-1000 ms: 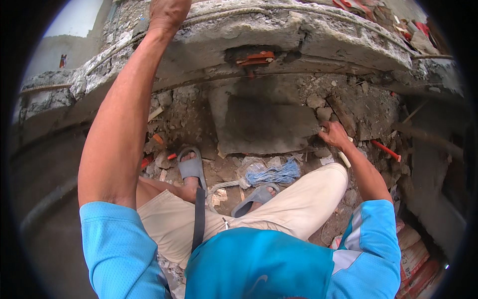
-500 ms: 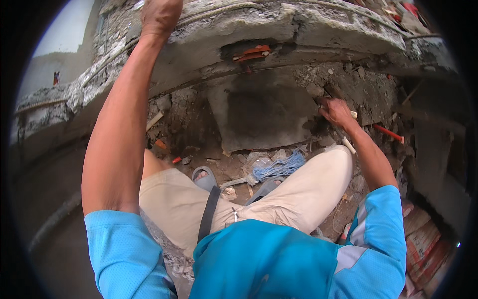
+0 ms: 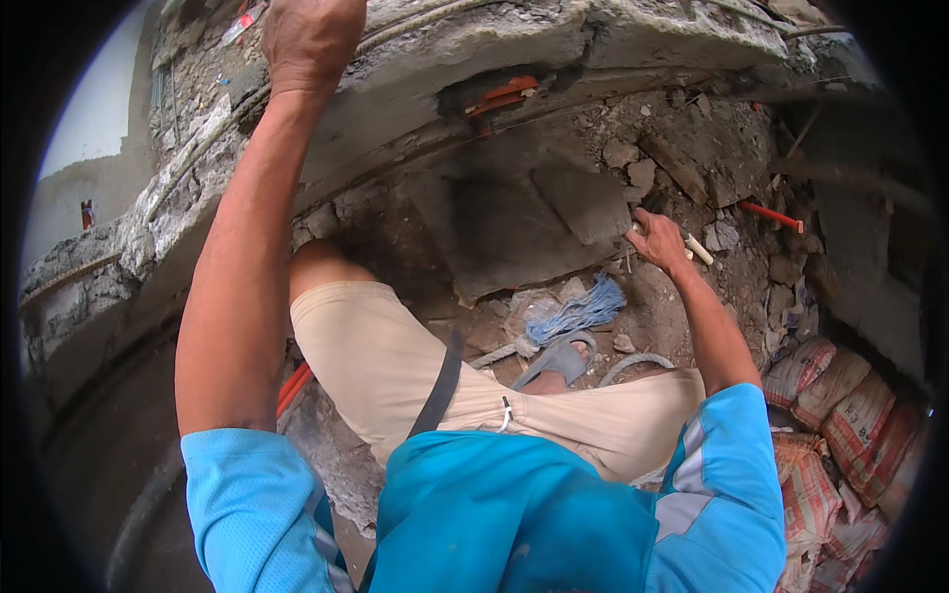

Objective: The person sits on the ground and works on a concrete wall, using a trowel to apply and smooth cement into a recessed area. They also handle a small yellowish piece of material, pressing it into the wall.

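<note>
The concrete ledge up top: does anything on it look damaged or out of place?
Yes. The concrete ledge is jagged and broken along its edge, and an orange piece sits in a dark hollow in its front, odd against the grey around it.

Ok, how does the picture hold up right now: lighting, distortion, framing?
Head view: corners black, upper left bright, far right dim; concrete beam looks bowed, likely fisheye bending; left hand cut off by the top edge; right hand within frame, fairly clear.

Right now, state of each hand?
Left hand: partly cut off at the top edge; cannot tell.
Right hand: curled beside the flat grey piece; whether gripping cannot be told.
</note>
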A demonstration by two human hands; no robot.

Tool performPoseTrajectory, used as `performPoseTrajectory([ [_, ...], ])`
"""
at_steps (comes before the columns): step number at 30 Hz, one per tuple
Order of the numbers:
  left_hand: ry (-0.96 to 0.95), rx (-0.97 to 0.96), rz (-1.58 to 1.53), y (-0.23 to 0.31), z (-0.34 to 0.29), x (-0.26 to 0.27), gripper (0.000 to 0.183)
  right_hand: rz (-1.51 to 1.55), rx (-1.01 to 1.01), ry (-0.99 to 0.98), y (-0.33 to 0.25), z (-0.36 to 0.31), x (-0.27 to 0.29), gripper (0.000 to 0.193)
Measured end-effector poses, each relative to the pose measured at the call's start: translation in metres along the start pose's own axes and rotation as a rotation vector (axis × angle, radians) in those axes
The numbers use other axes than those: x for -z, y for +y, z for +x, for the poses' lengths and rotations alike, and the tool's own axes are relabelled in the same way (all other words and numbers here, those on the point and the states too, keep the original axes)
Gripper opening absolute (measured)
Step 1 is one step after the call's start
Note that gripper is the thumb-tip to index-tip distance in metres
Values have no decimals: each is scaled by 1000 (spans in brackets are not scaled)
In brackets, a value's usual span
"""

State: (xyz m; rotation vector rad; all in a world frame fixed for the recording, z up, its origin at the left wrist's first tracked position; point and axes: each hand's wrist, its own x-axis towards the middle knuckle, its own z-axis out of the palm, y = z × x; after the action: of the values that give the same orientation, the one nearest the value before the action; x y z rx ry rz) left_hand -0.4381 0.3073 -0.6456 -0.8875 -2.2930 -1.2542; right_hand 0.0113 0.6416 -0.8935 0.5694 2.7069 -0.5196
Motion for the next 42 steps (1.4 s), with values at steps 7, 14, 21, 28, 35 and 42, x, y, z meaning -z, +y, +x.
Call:
performPoseTrajectory([
  [7,-52,181,-201,-1,1,2,40,-10,41,52,27,10,2,37],
  [14,-54,174,-307,-17,3,-9,36,-160,368,35,-29,69,-54,42],
  [21,-47,228,-261,-11,2,-6,34,21,182,-126,-44,56,-62,43],
  [28,-49,185,-182,2,2,-6,33,268,157,-22,-42,19,-82,39],
  [35,-16,123,-29,9,0,2,37,388,96,-7,-63,-15,-80,33],
  [42,-22,170,-29,7,1,4,50,530,93,112,-73,-46,-37,34],
])
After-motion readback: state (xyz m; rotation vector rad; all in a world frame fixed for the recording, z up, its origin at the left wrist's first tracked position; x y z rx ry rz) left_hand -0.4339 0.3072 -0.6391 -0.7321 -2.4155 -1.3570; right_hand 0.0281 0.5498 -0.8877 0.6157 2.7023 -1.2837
